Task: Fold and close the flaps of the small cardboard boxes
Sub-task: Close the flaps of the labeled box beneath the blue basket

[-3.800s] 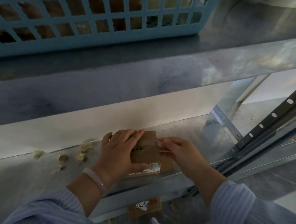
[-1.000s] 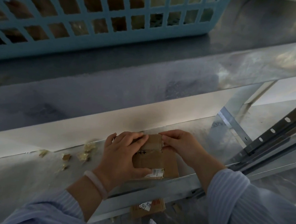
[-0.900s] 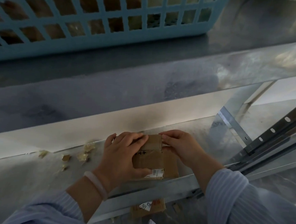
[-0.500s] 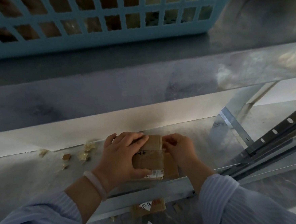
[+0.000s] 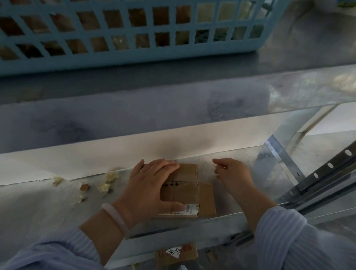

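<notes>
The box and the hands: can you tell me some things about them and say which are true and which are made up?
1. The left hand lies flat on the box. True.
2. The right hand is pressing on the box. False: it is off the box, to the right of it, touching nothing that shows.
3. The basket is red. False: it is light blue, and it sits on the shelf above the box.
4. Small scraps lie on the shelf to the left of the box. True.
5. A bracelet is on the right wrist. False: it is on the left wrist.
</notes>
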The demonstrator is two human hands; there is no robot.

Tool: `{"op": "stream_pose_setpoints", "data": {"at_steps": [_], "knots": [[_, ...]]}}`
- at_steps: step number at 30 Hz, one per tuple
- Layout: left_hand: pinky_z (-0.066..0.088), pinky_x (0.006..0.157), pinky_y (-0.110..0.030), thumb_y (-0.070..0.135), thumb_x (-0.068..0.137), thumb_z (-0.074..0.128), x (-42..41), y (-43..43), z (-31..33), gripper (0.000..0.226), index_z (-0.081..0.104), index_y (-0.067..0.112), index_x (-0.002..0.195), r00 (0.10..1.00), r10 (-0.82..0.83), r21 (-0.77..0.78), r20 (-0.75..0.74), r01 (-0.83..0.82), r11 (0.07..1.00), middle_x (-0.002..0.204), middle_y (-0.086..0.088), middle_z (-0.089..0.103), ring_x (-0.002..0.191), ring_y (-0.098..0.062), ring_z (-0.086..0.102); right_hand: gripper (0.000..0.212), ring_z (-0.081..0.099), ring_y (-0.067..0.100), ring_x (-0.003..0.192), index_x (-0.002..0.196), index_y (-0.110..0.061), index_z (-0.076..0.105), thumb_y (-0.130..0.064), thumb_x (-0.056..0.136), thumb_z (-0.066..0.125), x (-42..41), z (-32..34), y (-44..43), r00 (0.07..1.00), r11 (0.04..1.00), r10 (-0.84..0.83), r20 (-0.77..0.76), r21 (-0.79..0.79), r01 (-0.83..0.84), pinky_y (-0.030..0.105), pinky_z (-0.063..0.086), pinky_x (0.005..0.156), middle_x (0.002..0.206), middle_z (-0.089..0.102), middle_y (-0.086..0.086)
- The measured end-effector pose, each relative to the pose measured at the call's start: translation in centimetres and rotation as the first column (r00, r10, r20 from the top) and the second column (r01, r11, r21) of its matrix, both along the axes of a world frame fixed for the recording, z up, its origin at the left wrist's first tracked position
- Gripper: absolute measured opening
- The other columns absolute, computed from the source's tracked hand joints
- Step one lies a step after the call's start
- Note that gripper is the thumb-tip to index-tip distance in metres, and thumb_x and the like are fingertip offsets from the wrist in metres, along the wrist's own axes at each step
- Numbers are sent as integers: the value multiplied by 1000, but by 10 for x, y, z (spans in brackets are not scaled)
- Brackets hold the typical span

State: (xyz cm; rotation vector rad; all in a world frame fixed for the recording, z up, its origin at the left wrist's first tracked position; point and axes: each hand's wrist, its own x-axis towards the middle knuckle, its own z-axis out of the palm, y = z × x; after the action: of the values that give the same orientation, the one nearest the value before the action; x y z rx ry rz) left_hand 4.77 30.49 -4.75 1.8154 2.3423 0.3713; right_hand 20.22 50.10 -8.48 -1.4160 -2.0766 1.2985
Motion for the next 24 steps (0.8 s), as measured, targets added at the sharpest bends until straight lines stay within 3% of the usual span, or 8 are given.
{"op": "stream_pose_setpoints", "data": {"at_steps": [4,7,9,11,13,15,20,24], "knots": [[-3,119,-40,41,83,48,-11,-4,7,58,34,42,138,918,24,48,397,-47,998,143,27,28,139,4,11,19,57,4,72,106,-26,68,-20,88,66,-2,17,-1,991,978,1,136,205,-29,14,39,58,93,63,-7],[6,119,-30,7,84,56,-21,-8,7,63,39,41,135,877,37,100,480,-97,990,144,17,33,140,0,16,19,58,6,87,109,-31,65,-25,92,59,-9,34,-28,999,938,48,2,343,-46,20,47,77,106,62,-7],[19,116,-28,18,83,66,-26,-12,2,64,40,35,138,904,107,148,413,-182,972,144,11,35,135,-2,23,29,53,7,109,123,-34,59,-31,95,52,-18,46,-55,972,870,232,-28,453,-195,23,43,97,122,55,-11],[31,107,-25,37,79,71,-26,-18,-2,66,42,29,138,886,233,181,400,-326,928,135,10,42,124,-3,36,45,37,9,131,139,-35,45,-43,95,47,-26,50,-80,870,720,470,147,506,-474,23,23,111,142,43,-11],[44,90,-14,37,83,70,-22,-25,-3,48,52,28,126,751,316,146,580,-478,866,116,15,55,104,4,53,65,21,11,143,148,-33,30,-61,91,35,-30,40,-92,743,546,559,368,511,-664,25,0,116,156,26,-10],[46,70,-6,28,89,64,-17,-35,-6,22,60,34,110,668,311,114,676,-512,851,95,25,62,83,12,60,75,13,12,147,150,-32,27,-70,86,25,-30,28,-93,701,474,548,457,520,-710,27,-11,117,159,19,-9],[56,84,-42,24,83,72,-20,-53,-25,11,73,35,88,455,356,38,816,-657,753,86,9,74,85,-10,69,70,23,12,144,146,-32,37,-69,87,34,-27,17,-91,707,419,565,426,591,-690,28,-6,118,154,32,-9],[54,85,-51,22,79,76,-21,-55,-26,15,75,35,71,279,356,-63,892,-704,708,80,0,75,85,-25,70,68,30,12,141,141,-32,46,-69,85,41,-27,17,-93,713,425,586,384,604,-674,30,3,119,150,39,-8]]}}
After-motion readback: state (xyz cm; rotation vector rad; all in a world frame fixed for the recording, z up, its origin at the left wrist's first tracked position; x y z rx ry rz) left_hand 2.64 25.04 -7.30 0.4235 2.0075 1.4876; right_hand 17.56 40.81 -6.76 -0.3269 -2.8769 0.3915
